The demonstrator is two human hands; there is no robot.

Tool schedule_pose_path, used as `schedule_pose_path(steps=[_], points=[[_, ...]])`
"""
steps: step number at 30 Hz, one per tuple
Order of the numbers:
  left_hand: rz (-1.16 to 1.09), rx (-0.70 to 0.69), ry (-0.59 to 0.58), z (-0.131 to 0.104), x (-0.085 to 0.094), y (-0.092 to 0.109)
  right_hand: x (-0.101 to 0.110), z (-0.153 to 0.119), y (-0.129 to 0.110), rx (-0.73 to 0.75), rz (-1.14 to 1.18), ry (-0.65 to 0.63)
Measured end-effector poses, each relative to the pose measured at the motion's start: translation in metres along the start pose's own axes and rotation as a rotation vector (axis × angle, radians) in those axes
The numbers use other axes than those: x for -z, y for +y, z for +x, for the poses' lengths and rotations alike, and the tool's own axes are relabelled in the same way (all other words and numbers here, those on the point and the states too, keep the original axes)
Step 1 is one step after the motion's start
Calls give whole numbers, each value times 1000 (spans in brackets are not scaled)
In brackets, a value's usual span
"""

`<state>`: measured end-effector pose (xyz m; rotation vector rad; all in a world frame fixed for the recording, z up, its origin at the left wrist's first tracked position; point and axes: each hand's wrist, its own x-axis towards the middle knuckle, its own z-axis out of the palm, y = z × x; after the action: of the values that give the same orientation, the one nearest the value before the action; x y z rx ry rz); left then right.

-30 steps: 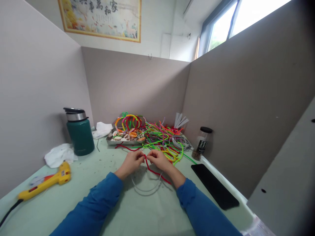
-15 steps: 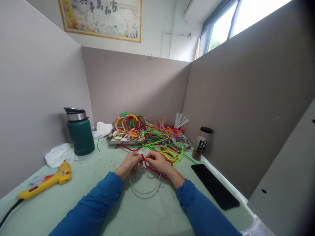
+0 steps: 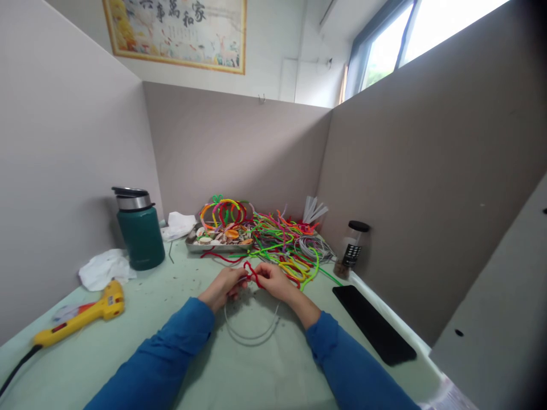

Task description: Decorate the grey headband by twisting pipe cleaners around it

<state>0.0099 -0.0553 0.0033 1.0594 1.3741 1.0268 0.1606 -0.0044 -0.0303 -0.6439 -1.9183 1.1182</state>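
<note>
Red stem [image 3: 254, 275] drawn up | left hand [image 3: 225, 284], right hand [image 3: 276, 281] pinching it | ring [image 3: 252, 338] partly hidden

Left hand [image 3: 226, 285] and right hand [image 3: 276, 281] are covering parts of the red pipe cleaner [image 3: 254, 274] and the upper arc of the pale wire hoop [image 3: 248, 337]. Top edge is cropping the framed wall print [image 3: 179, 37]; left edge is cutting off the glue gun cord [image 3: 17, 367]. Lettering on the lidded jar [image 3: 351, 251] is appearing illegibly small.
</note>
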Motion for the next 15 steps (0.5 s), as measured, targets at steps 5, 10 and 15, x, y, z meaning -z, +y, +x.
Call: schedule_pose_path(steps=[5,10,15], points=[[30,51,7,0,0,0,1,-1,-1,23,-1,-19],[30,94,-26,0,1,-1,2,-2,-6,10,-23,-13],[-82,127,-70,6,8,-4,2,-4,-15,-11,5,-20]])
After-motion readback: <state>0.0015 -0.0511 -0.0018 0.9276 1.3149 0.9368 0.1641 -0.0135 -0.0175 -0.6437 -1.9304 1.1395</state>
